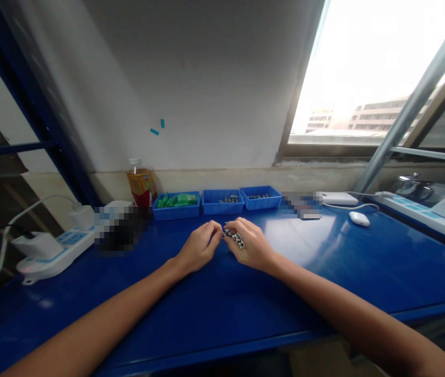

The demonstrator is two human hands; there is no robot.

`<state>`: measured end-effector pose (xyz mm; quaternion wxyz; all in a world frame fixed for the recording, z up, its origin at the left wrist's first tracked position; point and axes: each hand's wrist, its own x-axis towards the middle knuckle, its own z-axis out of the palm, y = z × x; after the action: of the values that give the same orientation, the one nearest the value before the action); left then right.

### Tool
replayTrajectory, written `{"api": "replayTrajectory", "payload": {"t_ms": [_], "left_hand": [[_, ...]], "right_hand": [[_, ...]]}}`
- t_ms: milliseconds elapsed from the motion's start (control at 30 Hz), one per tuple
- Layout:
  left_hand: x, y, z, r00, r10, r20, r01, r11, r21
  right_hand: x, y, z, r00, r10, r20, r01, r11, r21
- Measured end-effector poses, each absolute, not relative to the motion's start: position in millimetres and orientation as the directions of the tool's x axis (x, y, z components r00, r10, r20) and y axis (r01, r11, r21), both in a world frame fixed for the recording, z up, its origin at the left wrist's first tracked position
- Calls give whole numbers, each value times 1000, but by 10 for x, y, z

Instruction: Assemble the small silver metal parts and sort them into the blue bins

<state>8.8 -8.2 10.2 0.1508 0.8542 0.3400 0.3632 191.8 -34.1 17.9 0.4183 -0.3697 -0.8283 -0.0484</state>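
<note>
My right hand [254,243] is curled around a cluster of small shiny metal parts [235,238], which show between its thumb and fingers. They look like small screws or similar fasteners, too small to tell which. Close beside it, my left hand [202,243] has thumb and forefinger pinched together, the tips almost touching the right fingertips. What sits in that pinch is too small to make out. Both hands are over the middle of the blue table [214,314]. Behind them stand three blue bins: one with green plastic bags [177,200], a middle bin [222,209] and a right bin [261,201], both holding small metal parts.
A drink bottle [141,183] stands at the back left. Power strips with plugs lie left [65,246] and right [426,212]. A white earbud case [359,219] and a white power bank [338,198] are at the right. Blurred items lie near both sides of the bins.
</note>
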Motion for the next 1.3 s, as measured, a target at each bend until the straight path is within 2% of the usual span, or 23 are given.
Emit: {"api": "replayTrajectory", "payload": {"t_ms": [167,300,500,700,1000,1167,1300], "left_hand": [[89,-78,112,504,705,498,468,-708,529],[86,-82,104,520,696,495,448,-716,536],[100,-87,51,476,644,599,437,-764,474],[90,-85,63,486,655,579,489,-753,441],[79,-97,119,554,667,499,465,-745,478],[102,-50,84,545,680,491,539,-733,415],[116,14,10,577,675,460,594,-733,330]], "right_hand": [[1905,-355,196,-428,553,715,670,725,-160],[1899,-343,186,-385,570,726,672,712,-203],[1908,-313,145,-341,598,725,665,699,-264],[1915,-331,175,-328,602,728,661,697,-278],[1917,-354,198,-421,549,722,660,732,-172],[1962,-295,228,-413,561,718,689,707,-157],[2123,-128,225,-360,601,714,766,627,-142]]}}
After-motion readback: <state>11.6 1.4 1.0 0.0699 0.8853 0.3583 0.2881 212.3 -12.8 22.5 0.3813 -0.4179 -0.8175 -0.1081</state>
